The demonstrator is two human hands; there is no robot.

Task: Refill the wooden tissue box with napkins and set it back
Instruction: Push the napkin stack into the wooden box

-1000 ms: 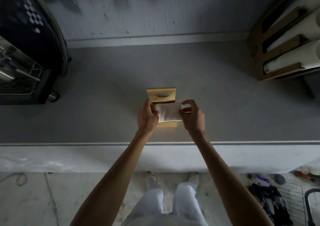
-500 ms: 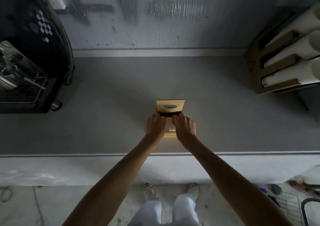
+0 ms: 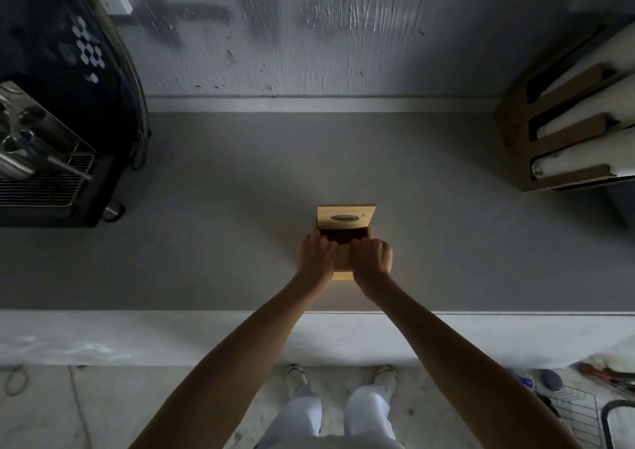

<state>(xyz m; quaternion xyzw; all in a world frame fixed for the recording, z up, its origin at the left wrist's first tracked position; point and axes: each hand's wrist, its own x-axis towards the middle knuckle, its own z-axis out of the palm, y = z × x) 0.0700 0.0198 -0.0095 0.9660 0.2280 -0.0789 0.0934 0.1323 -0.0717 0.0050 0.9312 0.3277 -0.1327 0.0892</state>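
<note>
The wooden tissue box [image 3: 343, 274] stands on the grey counter in front of me. Its lid [image 3: 345, 217], with a dark oval slot, is tipped up at the far side, and the inside looks dark. My left hand [image 3: 315, 258] and my right hand [image 3: 371, 255] rest side by side over the box's near half, fingers curled down into the opening. The napkins are hidden under my hands; only a dim strip [image 3: 342, 255] shows between them.
A black coffee machine [image 3: 51, 132] with a metal drip grate fills the counter's left end. A wooden rack [image 3: 563, 146] holding white rolls stands at the right back. The counter edge [image 3: 103, 311] runs below my hands. A wire basket [image 3: 577, 411] sits on the floor at right.
A second ago I held a white napkin stack above the box. My hands have since gone down into the box with it, and the white stack no longer shows.
</note>
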